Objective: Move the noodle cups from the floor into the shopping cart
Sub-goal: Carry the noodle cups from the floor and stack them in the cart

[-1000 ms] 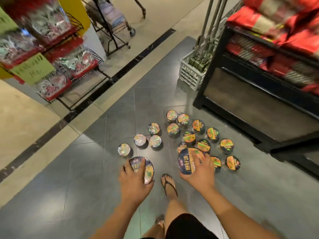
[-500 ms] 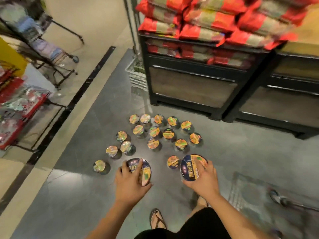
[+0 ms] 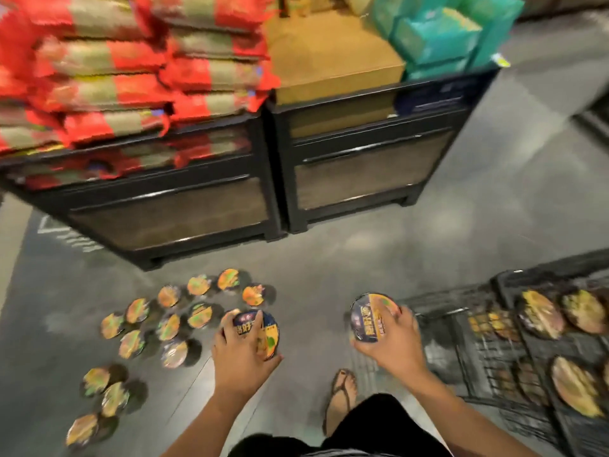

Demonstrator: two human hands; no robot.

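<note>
My left hand grips a dark-lidded noodle cup from above, held over the floor beside the pile. My right hand holds a second noodle cup, lifted close to the left edge of the black wire shopping cart. Several noodle cups lie inside the cart at the right. Several more noodle cups with shiny orange-green lids stand on the grey floor at the left. The view is blurred by motion.
A black display stand stacked with red and tan bags runs along the far side, with teal boxes at its right end. My sandalled foot is on the floor between the cups and the cart.
The view has swung to the right, bringing the cart into sight. Both hands, each with a cup, have moved right towards the cart; the floor pile now lies to the left.
</note>
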